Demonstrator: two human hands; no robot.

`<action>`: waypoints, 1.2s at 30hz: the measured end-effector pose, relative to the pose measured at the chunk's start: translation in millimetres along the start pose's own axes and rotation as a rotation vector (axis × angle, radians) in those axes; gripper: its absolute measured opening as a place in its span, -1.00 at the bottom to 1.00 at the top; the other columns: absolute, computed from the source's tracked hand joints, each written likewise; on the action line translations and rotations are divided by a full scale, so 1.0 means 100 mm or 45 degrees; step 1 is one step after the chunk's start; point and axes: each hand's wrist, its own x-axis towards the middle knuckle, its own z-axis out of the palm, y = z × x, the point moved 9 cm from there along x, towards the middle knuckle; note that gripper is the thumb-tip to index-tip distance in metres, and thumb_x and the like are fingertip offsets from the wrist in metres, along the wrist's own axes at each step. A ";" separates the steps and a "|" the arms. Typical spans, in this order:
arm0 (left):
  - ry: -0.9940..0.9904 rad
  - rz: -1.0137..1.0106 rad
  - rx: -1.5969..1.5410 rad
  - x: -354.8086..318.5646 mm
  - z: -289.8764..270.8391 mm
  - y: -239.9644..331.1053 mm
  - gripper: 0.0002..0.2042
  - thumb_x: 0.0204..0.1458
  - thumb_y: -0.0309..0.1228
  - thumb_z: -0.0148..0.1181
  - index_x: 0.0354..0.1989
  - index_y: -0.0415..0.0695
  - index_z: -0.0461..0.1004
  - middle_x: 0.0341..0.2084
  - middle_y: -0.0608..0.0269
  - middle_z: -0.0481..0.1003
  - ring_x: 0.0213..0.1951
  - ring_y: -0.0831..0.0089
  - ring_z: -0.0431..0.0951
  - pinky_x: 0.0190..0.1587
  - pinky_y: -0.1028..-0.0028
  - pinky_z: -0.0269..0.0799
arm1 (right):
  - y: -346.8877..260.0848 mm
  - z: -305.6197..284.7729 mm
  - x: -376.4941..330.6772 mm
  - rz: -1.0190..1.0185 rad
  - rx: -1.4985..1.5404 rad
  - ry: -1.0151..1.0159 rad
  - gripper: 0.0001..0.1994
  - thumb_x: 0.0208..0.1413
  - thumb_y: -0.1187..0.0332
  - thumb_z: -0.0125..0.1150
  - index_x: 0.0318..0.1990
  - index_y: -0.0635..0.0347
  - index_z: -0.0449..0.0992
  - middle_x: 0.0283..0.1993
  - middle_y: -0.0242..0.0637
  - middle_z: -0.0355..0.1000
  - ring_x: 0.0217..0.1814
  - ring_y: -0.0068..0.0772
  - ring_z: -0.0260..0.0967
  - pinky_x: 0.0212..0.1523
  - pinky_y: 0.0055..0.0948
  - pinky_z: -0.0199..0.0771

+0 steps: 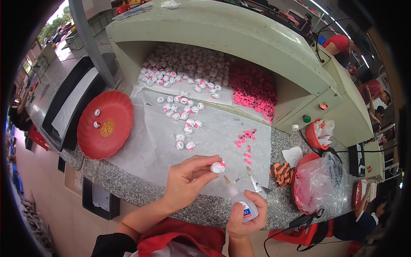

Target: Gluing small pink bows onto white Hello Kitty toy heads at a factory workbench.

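Between the thumb and fingertips of my left hand (188, 180) is a small round white piece (217, 168) with a bit of pink on it. My right hand (248, 216) is wrapped around a translucent squeeze bottle (243, 206) with a long thin nozzle, tilted up to the left. The nozzle's tip is at the white piece; whether it touches cannot be told. Ahead of my hands, several similar white pieces (184, 112) lie on a white sheet (165, 154). Small pink parts (245, 137) lie farther right, and tweezers (253, 177) rest close to the bottle.
A pale green cabinet (205, 23) overhangs heaped white pieces (188, 60) and pink parts (253, 88). At left stand a red scalloped plate (87, 139) and a black tray (64, 137). On the right are an orange-black cloth (281, 173) and a red basin (299, 201) with plastic bags.
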 end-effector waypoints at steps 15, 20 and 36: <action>-0.031 0.014 0.037 -0.01 0.03 0.01 -0.66 -0.12 -0.78 0.02 -0.09 -0.36 0.32 -0.14 -0.01 0.36 -0.10 0.34 0.42 -0.05 0.43 0.39 | -0.03 0.01 0.02 -0.025 -0.019 -0.033 -0.71 -0.21 0.37 0.13 -0.30 0.38 0.38 -0.35 -0.20 0.36 -0.37 -0.47 0.30 -0.34 -0.58 0.29; -0.038 0.031 0.074 -0.01 0.03 0.05 -0.67 -0.13 -0.77 0.02 -0.11 -0.36 0.34 -0.15 0.00 0.37 -0.11 0.35 0.41 -0.07 0.45 0.40 | -0.17 0.05 0.06 -0.192 -0.122 -0.052 -0.74 -0.20 0.34 0.14 -0.34 0.33 0.41 -0.44 -0.22 0.39 -0.48 -0.47 0.32 -0.45 -0.57 0.30; -0.031 -0.063 -0.114 -0.01 0.01 -0.02 -0.72 -0.09 -0.74 0.01 -0.14 -0.35 0.36 -0.16 0.09 0.40 -0.12 0.41 0.42 -0.04 0.50 0.37 | -0.22 -0.01 0.12 -0.219 -0.104 -0.104 -0.74 -0.28 0.44 0.20 -0.35 0.35 0.42 -0.53 -0.19 0.43 -0.60 -0.40 0.41 -0.56 -0.55 0.39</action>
